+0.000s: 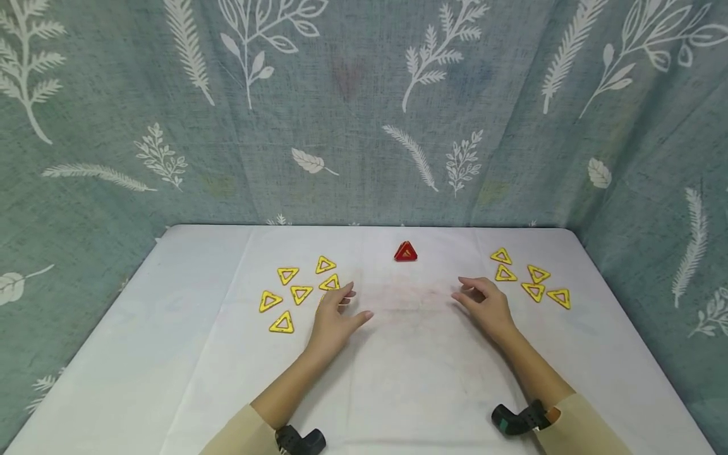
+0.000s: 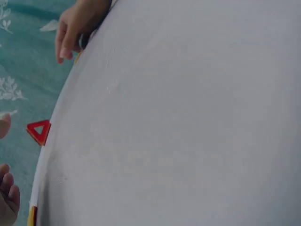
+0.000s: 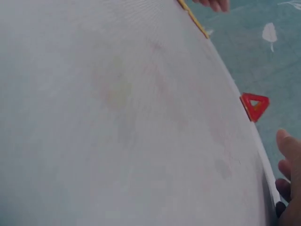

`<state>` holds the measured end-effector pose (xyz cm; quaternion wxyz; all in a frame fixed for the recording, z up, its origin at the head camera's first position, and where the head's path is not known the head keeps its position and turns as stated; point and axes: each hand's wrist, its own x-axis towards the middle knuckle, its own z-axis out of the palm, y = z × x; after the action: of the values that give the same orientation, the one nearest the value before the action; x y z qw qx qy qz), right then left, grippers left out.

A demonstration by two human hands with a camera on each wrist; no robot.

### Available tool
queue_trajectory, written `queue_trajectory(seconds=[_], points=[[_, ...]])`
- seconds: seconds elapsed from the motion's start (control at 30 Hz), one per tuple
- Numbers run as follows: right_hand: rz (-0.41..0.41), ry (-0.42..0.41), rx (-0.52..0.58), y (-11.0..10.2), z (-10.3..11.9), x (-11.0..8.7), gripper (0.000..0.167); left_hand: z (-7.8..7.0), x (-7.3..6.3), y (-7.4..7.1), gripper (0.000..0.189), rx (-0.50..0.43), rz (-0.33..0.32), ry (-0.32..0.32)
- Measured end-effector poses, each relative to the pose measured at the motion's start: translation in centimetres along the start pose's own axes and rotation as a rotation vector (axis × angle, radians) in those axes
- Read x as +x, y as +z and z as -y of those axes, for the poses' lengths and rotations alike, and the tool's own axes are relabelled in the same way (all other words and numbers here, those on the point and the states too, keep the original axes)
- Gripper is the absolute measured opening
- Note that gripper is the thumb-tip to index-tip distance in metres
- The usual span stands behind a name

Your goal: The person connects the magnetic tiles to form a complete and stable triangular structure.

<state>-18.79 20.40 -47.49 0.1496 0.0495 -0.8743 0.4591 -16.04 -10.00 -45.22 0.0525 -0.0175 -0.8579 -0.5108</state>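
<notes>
Your left hand (image 1: 334, 322) and right hand (image 1: 492, 311) are spread, thumbs apart from fingers, nothing visibly held. The red triangle (image 1: 406, 250) stands point-up beyond and between them near the far edge of the bench (image 1: 409, 373), neither hand clearly nearer. Yellow triangles (image 1: 505, 278) lie outward of both, one partly hidden by your left fingers.

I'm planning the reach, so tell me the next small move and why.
Probably pinch the nearest yellow triangle with the left hand: that hand looks empty, and its fingers overlap the piece's edge in the head view.
</notes>
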Motion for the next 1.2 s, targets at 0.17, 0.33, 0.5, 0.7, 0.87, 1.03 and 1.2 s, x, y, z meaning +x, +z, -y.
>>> queue_trajectory(seconds=[0.17,0.33,0.5,0.7,0.87,1.03,1.2], points=[[-0.063,-0.032,-0.052,-1.3,-0.9,-0.5,0.035,-0.2,-1.3,-1.8,0.07,-0.012,-0.06,-0.001],[-0.093,-0.042,-0.086,-2.4,-1.5,-0.9,0.038,0.4,-1.8,-3.4,0.069,-0.021,-0.103,-0.023],[-0.148,-0.044,-0.087,-3.8,-2.1,-1.3,0.038,1.5,-1.8,-5.1,0.068,0.007,-0.133,-0.026],[-0.193,0.011,-0.137,-5.6,-2.7,-2.0,0.039,3.0,-2.4,-7.1,0.067,0.05,-0.198,-0.041],[-0.216,0.091,-0.173,-7.3,-3.2,-2.5,0.041,4.1,-3.3,-8.3,0.069,0.101,-0.194,-0.107],[-0.263,0.149,-0.186,-8.8,-4.1,-2.8,0.038,4.8,-4.1,-9.3,0.069,0.162,-0.185,-0.152],[-0.264,0.233,-0.209,-9.8,-5.3,-3.1,0.038,5.6,-4.3,-9.9,0.069,0.238,-0.185,-0.18]])
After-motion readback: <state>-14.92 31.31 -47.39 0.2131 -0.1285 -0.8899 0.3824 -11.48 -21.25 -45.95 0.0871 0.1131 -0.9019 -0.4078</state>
